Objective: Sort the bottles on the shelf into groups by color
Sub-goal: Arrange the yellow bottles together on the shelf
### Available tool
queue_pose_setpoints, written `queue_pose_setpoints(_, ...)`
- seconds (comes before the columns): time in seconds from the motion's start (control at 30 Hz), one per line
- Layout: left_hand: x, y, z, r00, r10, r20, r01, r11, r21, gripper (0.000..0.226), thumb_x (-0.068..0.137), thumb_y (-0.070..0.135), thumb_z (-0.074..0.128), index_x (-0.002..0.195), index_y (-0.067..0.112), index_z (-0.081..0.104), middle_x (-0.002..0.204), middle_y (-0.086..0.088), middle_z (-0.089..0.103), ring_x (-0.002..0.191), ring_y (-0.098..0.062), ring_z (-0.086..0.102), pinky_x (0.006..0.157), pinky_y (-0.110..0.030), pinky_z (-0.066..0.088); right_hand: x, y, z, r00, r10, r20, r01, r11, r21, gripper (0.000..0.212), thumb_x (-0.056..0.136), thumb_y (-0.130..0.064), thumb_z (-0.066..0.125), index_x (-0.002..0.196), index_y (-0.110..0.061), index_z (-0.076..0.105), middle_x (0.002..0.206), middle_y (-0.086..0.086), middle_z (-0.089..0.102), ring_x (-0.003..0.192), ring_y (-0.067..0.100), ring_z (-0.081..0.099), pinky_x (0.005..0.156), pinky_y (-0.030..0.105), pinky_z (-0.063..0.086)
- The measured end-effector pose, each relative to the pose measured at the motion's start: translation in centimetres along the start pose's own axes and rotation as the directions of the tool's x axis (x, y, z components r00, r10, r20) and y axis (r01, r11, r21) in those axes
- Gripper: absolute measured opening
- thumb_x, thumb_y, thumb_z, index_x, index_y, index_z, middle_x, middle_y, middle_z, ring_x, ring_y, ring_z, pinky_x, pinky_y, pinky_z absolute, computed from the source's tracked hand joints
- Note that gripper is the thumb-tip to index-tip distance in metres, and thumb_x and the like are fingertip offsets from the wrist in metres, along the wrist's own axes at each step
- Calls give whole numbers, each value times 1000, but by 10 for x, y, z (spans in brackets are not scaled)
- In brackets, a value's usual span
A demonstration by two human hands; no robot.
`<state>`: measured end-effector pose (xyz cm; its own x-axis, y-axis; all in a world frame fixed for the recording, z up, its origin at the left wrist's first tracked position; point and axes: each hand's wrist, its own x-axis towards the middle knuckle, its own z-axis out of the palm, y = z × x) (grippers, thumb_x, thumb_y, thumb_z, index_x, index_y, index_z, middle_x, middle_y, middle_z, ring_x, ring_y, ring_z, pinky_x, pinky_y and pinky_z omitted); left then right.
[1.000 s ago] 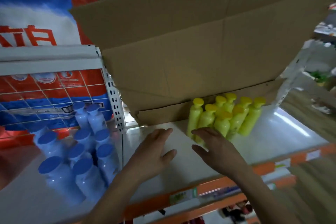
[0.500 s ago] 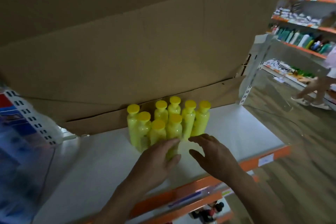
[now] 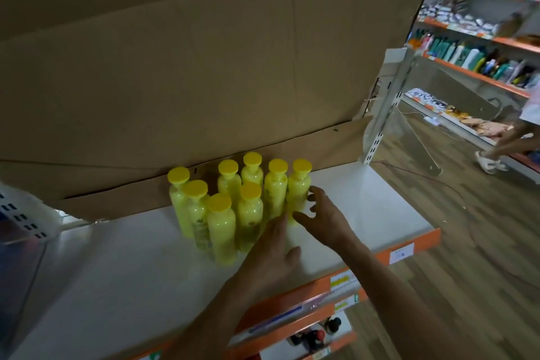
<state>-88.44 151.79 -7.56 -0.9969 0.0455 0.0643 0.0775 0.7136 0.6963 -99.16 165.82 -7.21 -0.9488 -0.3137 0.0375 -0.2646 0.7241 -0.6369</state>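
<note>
Several yellow bottles (image 3: 222, 225) with yellow caps stand upright in a tight cluster on the white shelf (image 3: 380, 213), close to the cardboard back. My left hand (image 3: 271, 254) lies flat on the shelf, its fingertips against the base of the front bottles. My right hand (image 3: 324, 216) is spread beside the rightmost yellow bottle (image 3: 298, 187), fingers touching its lower side but not wrapped around it. Neither hand holds a bottle.
A large flattened cardboard sheet (image 3: 204, 73) leans behind the bottles. The shelf's orange front edge (image 3: 409, 248) carries price labels. A white upright post (image 3: 380, 126) bounds the right end. Another person's legs (image 3: 502, 149) move in the aisle at right, before stocked shelves (image 3: 482, 61).
The view has swung right, and the blue bottles on the left have left the frame. Both hands have moved right and forward to the right side of the yellow cluster.
</note>
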Motion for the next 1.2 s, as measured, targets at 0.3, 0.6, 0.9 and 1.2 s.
queue_pose_setpoints(0.3,31,-27,34,998,-59,-13,58,998,-37,89,95,28,58,156,18,-7,164,4,-2,147,-5,0,103,-2,-8,31,11,27,992,14,-124,6,987,160,62,69,-62,69,109,-21,45,103,-2,59,94,22,58,76,49,51)
queue_pose_setpoints(0.6,63,-14,67,983,-142,-119,124,980,-153,85,94,33,55,149,35,-9,159,12,-1,142,-3,15,113,-17,19,64,51,-4,973,-200,117,158,942,296,55,79,-45,72,120,-31,38,112,-14,60,101,6,62,84,37,57)
queue_pose_setpoints(0.9,101,-23,99,929,-314,-196,263,933,-246,85,83,52,47,154,20,12,148,-15,34,136,-27,40,108,-47,40,75,87,16,980,-176,95,156,970,189,49,73,-35,77,112,-27,49,104,-7,52,91,14,57,74,41,54)
queue_pose_setpoints(1.2,133,-19,92,937,-331,-114,276,899,-341,94,87,29,61,147,38,-11,155,-12,26,139,-26,37,114,-42,35,110,89,18,984,-154,91,132,968,212,45,73,-44,68,108,-30,45,101,-8,62,88,14,62,72,41,54)
